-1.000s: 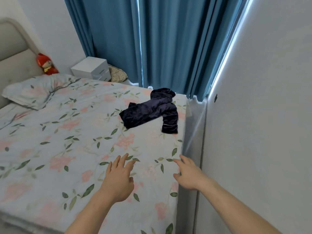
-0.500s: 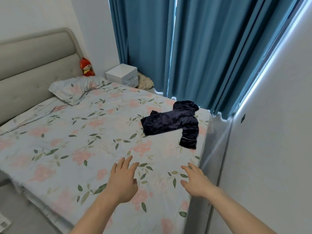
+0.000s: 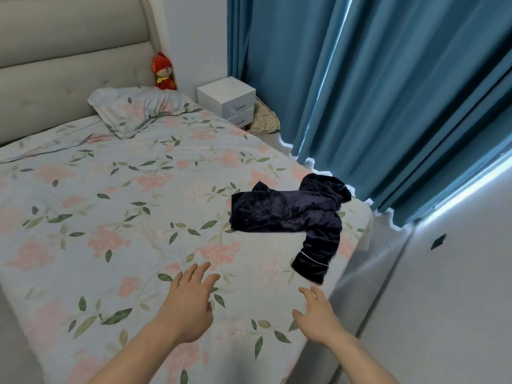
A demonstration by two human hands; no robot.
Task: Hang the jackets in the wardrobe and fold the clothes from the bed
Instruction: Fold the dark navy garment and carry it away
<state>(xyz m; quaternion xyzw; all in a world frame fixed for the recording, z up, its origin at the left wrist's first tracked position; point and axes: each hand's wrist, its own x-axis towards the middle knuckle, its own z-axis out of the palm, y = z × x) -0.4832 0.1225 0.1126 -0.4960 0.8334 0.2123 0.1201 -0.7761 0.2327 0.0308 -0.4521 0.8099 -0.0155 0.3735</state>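
Note:
A dark navy velvet garment (image 3: pixel 291 214) lies crumpled on the bed (image 3: pixel 124 217) near its right edge, one cuffed sleeve with white piping pointing toward me. Both my hands hover over the floral sheet, short of the garment. My left hand (image 3: pixel 188 303) has its fingers spread and holds nothing. My right hand (image 3: pixel 318 314) is also open, just below the sleeve's cuff and not touching it.
A pillow (image 3: pixel 138 109) and a red plush toy (image 3: pixel 163 72) sit by the padded headboard (image 3: pixel 69 65). A white nightstand (image 3: pixel 227 102) stands by the blue curtains (image 3: pixel 374 92). A white wall (image 3: pixel 457 300) closes in on the right, leaving a narrow gap beside the bed.
The view has swung left and nearer to the bed, so the garment now lies closer to my hands. Both hands stay open and have crept forward.

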